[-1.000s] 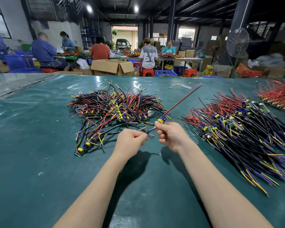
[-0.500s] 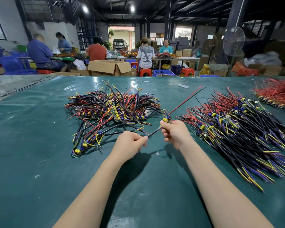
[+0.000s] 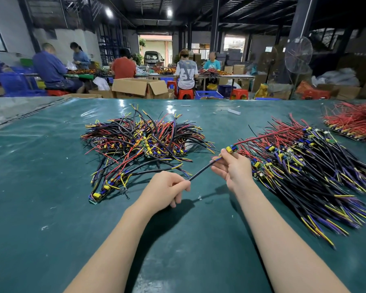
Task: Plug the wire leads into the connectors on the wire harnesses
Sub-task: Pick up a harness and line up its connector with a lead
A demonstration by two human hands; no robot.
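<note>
**One harness in both hands, above the green table**

A dim workshop lies behind, where workers (image 3: 186,70) sit on stools at far tables heaped with wire and a standing fan (image 3: 298,55) rises at the right. In front of me is a wide table (image 3: 51,208) under a glossy green cover.

Beyond its far edge stands a cardboard box (image 3: 135,87) with its flaps open; I cannot see what is in it. To the right of it sits a blue crate (image 3: 207,94), and its contents are hidden from me too.

Three heaps lie on the cover. A tangled pile (image 3: 144,138) of black, red, yellow and purple harnesses sits around the middle, with one strand trailing toward the near edge. A longer heap (image 3: 304,161) fans out along the right side, with its yellow and blue connectors clustered toward the far end. A red bundle (image 3: 355,121) lies at the far right corner.

My hands are raised over the table between the middle pile and the right heap. My left hand (image 3: 163,191) is curled, pinching the lower end of a black cable (image 3: 201,172). The cable slants up to my right hand (image 3: 235,168), which pinches it just below a yellow and blue connector (image 3: 230,149). A red lead (image 3: 266,135) runs from that connector out over the right heap. Whether the lead is fully seated I cannot tell.
</note>
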